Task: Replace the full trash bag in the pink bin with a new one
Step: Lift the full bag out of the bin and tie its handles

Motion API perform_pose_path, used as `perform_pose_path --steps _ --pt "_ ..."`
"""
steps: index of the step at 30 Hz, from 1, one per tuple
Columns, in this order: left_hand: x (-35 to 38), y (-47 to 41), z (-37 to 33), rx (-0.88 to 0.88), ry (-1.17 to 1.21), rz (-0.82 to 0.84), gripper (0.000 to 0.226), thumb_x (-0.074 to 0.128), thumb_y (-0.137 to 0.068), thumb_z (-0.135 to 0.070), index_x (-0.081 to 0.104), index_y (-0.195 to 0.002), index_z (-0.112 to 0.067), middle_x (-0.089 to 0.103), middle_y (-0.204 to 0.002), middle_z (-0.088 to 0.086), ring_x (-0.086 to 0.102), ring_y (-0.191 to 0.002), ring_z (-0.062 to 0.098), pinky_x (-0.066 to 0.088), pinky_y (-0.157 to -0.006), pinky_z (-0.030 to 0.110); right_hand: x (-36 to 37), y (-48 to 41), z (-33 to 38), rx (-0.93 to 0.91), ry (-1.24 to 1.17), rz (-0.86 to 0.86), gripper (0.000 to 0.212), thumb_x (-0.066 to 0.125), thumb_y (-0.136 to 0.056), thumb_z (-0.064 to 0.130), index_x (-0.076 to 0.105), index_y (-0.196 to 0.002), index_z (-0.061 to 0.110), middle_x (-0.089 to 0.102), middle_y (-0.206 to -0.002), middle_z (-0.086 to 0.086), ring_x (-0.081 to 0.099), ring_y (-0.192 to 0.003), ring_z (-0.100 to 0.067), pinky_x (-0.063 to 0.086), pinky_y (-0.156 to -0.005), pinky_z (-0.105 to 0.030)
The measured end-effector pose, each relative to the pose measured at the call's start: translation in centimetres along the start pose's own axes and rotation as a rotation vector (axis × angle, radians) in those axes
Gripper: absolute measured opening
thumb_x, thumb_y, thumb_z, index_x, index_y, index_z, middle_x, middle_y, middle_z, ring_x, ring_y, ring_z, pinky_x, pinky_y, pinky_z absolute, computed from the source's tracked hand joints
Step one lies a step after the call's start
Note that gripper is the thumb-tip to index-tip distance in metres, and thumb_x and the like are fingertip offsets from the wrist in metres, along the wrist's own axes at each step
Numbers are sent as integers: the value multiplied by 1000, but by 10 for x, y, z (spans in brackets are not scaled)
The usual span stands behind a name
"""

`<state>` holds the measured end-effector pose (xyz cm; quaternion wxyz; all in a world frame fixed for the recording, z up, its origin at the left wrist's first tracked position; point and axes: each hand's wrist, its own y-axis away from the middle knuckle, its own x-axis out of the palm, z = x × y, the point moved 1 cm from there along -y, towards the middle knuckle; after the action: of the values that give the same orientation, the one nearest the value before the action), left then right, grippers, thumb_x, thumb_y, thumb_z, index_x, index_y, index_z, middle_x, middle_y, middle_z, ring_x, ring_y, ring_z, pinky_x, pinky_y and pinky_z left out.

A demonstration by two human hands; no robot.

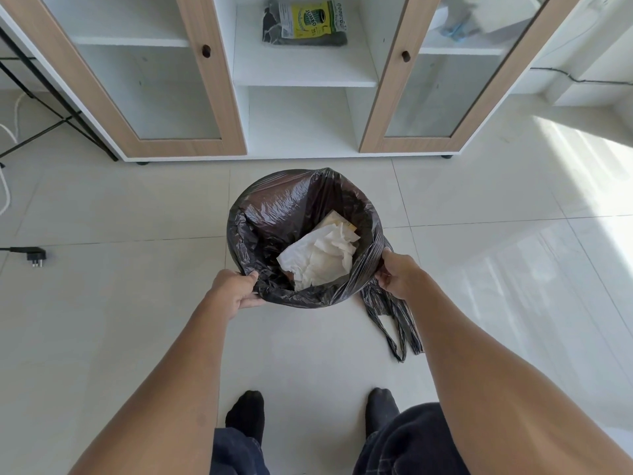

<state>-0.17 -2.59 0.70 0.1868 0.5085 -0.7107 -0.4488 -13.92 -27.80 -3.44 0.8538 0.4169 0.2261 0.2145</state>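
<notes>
Pale, glossy floor tiles [130,303] fill the frame. Across the top stands a white cabinet [301,72], its open centre shelves flanked by a left glass door [214,97] and a right glass door [383,108], both framed in light wood. Sunlight [582,166] brightens the right edge; a black plug [34,257] lies at far left.

Entry one: pack of bin bags [305,24], lying on the cabinet shelf [301,68] at my twelve o'clock. Yellow label [310,20], print turned sideways to me: "JUMBO" in dark capitals, "25" beside it. I cannot read the smaller lines or the edge script.
</notes>
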Motion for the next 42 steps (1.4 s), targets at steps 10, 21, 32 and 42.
perform_pose_path --steps 10,21,32,42 --pt "-10 -4 -2 -53 -67 56 25 46 -103 -8 49 -125 2 58 -130 22 60 -117 40 54 -90 48 -8 5 -3 50 22 139 29 48 -104 32 56 -84 13 52 -74 -3 52 -62 -14 42 -38 -20" --pt "-37 -13 -5 -55 -200 60 33 42 -105 -12 45 -135 0 56 -134 22 57 -122 38 47 -99 52 -7 14 -13 311 21 296 33 30 -105 15 49 -78 9 62 -82 -14 55 -69 -22 37 -58 -27" --pt "-39 -14 -4 -35 -205 53 35 42 -105 -12 42 -137 2 56 -134 24 56 -123 39 45 -101 53 -13 5 -25 392 -75 362 26 39 -102 -3 61 -92 7 67 -84 -13 58 -72 -19 47 -47 -23" --pt "-41 -15 -4 -20 -226 55 36 42 -104 -12 43 -137 3 56 -133 27 56 -121 42 46 -99 53 -13 2 -25 312 263 396 37 35 -100 -10 57 -81 12 58 -77 -6 50 -67 -15 39 -57 -21"
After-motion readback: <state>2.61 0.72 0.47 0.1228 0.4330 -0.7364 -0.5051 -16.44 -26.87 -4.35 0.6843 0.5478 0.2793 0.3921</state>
